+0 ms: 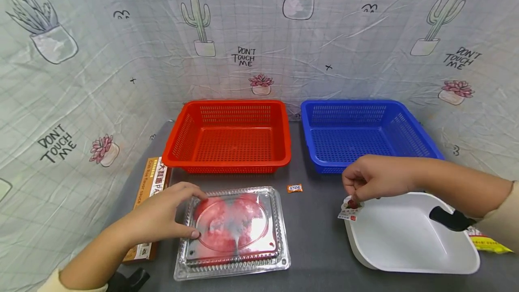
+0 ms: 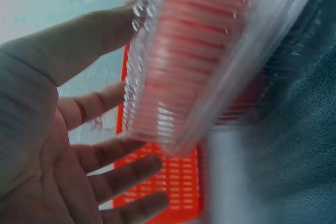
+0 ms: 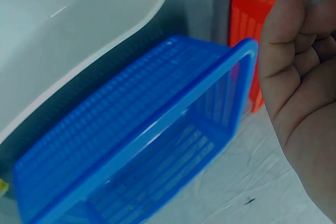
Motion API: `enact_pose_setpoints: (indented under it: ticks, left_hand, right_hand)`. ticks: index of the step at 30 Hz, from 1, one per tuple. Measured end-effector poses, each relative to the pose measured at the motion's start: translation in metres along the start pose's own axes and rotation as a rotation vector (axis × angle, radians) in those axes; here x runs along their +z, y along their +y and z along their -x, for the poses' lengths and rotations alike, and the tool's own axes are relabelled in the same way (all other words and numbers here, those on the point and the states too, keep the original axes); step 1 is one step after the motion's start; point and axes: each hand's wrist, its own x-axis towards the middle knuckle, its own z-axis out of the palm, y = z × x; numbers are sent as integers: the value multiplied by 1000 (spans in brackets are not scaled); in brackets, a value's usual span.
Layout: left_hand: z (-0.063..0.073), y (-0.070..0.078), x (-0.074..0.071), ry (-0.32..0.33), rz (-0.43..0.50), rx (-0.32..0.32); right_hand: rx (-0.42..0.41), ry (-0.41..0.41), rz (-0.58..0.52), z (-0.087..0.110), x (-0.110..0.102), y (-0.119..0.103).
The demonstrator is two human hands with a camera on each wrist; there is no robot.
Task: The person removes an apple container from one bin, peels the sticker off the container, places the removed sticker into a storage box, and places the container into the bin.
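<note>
The packet is to the right of the box, pinched between the thumb and fingertips of the right hand, the other fingers curled in beside them; its lower part hangs free. In the head view it overlaps the tub at the rim nearer the box — I cannot tell whether they touch. A light pinch ought to do, as the packet looks thin and could crumple. A small lift first would spare it catching on that rim.

The left hand reaches over the box's left edge, fingers spread apart and not clamped on anything; how hard they press, I cannot tell. The clear plastic looks flimsy, so light, flat contact near the edge would suit it.

The candy lies just to the right of the box's far corner. The red basket is behind the box, the blue basket behind and to its right — close to the right hand, so a low sweep could knock it.
</note>
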Motion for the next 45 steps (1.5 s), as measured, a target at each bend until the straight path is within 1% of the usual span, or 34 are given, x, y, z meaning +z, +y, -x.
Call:
enact_pose_setpoints:
  ticks: [4,9,14,19,25,28,33,38,42,45]
  left_hand:
    - [1,-6,1,4,72,-2]
    - [1,-11,3,18,127,-7]
    - [1,-14,3,2,192,-22]
    - [1,-18,4,-2,277,-43]
    - [2,-23,5,2,322,-72]
    - [3,-26,7,-2,349,-76]
    - [3,-29,7,-10,367,-72]
    - [4,-27,7,-19,377,-82]
    - [4,-25,6,-11,380,-86]
    - [4,-25,6,-7,382,-95]
  right_hand:
    - [3,-4,-24,10,0,16]
    - [23,-13,-62,22,2,36]
    - [53,-27,-98,32,5,59]
    - [83,-37,-125,39,10,80]
    - [138,-88,-198,44,18,102]
    - [153,-119,-240,46,24,112]
    - [150,-152,-290,45,35,127]
    - [185,-170,-299,40,43,137]
    - [212,-167,-305,36,47,144]
    - [210,-145,-307,34,51,149]
